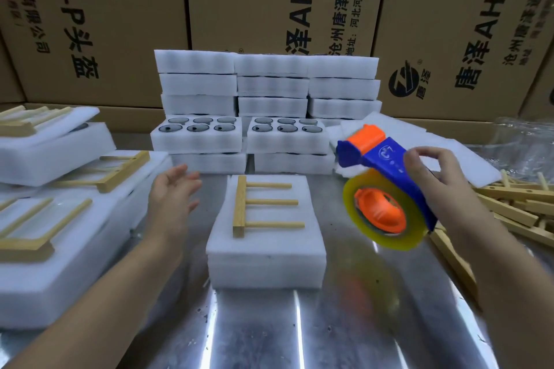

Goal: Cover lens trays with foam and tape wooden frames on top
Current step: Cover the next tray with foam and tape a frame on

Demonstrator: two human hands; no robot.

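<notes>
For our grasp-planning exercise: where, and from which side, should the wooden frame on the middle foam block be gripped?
Probably the thick bar of the wooden frame, pinched across its width from above and the left: it lies flat, its three thin rods point right, and the open left hand hovers nearby.

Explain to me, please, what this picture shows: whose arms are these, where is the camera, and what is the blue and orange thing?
There is no machine here: a person works with bare hands, and one camera worn on the head looks forward and down, so the arms enter from below. The right hand grips a blue and orange plastic tape dispenser with a yellowish roll of clear tape. The left hand is open above the shiny metal table, holding nothing. Between them lies a white foam block with a comb-shaped wooden frame on top. Behind stand white foam trays with round dark lenses; loose wooden frames lie at the right.
</notes>
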